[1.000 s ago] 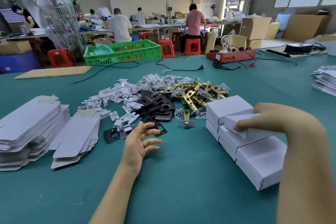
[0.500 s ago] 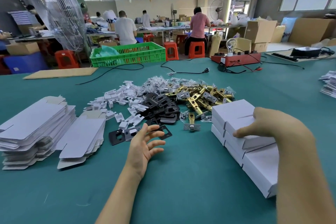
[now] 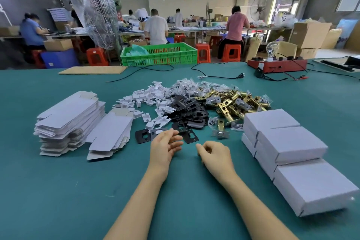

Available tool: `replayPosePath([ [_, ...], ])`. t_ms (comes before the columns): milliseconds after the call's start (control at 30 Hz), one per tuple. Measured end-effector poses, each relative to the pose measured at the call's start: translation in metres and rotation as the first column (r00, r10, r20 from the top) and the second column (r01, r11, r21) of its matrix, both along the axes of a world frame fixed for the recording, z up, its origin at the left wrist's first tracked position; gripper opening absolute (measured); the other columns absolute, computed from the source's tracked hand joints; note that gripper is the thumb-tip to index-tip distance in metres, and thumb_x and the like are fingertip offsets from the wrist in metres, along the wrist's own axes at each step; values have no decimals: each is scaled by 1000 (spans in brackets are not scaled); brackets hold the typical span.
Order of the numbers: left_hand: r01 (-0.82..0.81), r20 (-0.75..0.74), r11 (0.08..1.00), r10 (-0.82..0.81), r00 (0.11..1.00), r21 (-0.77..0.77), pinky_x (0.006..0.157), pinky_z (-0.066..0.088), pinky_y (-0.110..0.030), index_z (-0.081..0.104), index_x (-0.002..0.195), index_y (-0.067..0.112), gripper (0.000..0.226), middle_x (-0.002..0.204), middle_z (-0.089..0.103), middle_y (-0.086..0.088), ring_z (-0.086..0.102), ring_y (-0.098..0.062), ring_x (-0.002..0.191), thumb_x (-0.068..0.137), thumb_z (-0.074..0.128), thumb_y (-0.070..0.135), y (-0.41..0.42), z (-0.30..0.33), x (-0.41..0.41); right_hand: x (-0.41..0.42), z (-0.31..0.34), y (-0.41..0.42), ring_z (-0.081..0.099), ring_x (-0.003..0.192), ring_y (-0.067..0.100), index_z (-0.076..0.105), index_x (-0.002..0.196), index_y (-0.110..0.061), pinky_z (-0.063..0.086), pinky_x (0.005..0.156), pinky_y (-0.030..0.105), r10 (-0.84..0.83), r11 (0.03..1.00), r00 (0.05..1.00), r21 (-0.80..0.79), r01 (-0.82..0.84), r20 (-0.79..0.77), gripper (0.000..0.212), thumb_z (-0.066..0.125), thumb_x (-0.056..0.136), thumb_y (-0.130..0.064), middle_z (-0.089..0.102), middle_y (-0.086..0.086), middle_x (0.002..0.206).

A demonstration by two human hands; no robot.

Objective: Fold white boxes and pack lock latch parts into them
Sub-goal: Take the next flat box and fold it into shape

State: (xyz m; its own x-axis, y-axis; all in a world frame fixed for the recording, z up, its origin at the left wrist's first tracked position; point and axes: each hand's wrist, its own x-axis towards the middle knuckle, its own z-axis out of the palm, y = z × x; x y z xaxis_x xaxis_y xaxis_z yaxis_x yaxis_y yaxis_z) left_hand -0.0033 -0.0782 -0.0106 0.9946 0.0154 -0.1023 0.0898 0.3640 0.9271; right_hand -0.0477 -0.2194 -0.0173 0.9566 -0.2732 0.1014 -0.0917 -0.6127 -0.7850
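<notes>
Left hand (image 3: 165, 147) lies spread, empty, mid-tabletop (image 3: 58, 191), just short of the black plates (image 3: 187, 111). Right hand (image 3: 215, 155) beside it is loosely curled, empty.

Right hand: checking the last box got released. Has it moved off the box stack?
Yes. The right hand left the box stack, moving leftward to the bare mat beside the left hand.

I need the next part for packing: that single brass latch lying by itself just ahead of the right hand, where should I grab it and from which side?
Pinch the brass latch by its narrow brass body, from above with fingers on its two long sides. It lies flat on the table, body pointing away, silver faceplate nearest; the right hand is closest.
</notes>
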Motion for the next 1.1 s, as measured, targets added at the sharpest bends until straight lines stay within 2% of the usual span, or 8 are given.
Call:
replayPosePath([
  [267,-392,162,860,357,920,327,71,46,-26,63,88,17,21,89,67,-2,62,-17,83,94,49,3,31,10,2,1,-7,-4,50,46,8,58,70,0,40,51,21,-18,987,998,162,8,62,37,53,94,-28,60,4,52],
  [433,-455,378,235,311,872,859,102,35,-41,54,132,5,35,141,50,-17,44,-33,129,101,39,9,96,14,22,4,-8,-4,51,53,14,57,74,6,40,55,26,-17,990,997,139,7,76,39,52,94,-27,65,13,61],
  [533,-99,116,-91,206,972,991,118,5,-55,14,156,13,53,164,5,-15,3,-27,152,107,26,30,119,8,30,6,-6,-3,54,58,17,59,74,4,41,57,27,-21,994,998,111,14,62,38,51,95,-26,66,11,62],
  [633,58,-18,-276,147,989,960,118,4,-57,15,155,13,62,165,10,-10,7,-24,152,105,19,49,132,0,33,7,-6,-3,54,58,15,60,73,2,42,57,27,-30,994,998,104,24,52,38,50,95,-27,66,8,62],
  [767,-65,106,-319,111,988,946,115,21,-46,52,123,6,49,132,56,-11,48,-29,125,104,31,46,135,0,35,7,-7,-4,59,63,20,61,75,3,47,62,30,-20,996,998,90,15,54,39,50,96,-28,67,9,65],
  [933,-180,211,-291,81,974,940,92,38,-41,55,100,4,36,105,64,-14,57,-35,99,107,29,28,124,12,26,6,-7,-4,65,71,24,62,75,0,50,67,33,-10,995,999,95,6,43,38,50,96,-28,67,7,64],
  [1000,-354,363,-127,49,931,926,67,37,-40,49,87,7,32,83,60,-13,53,-35,79,107,29,23,115,15,18,7,-7,-4,65,71,24,62,75,0,51,68,33,-11,995,999,103,7,38,37,50,96,-29,67,6,63],
  [1100,-497,501,349,85,861,794,55,30,-36,43,75,12,36,63,48,-4,42,-27,62,107,36,27,86,20,4,8,-7,-4,65,72,25,61,75,1,51,69,35,-10,994,999,108,6,37,39,50,96,-30,67,7,64],
])
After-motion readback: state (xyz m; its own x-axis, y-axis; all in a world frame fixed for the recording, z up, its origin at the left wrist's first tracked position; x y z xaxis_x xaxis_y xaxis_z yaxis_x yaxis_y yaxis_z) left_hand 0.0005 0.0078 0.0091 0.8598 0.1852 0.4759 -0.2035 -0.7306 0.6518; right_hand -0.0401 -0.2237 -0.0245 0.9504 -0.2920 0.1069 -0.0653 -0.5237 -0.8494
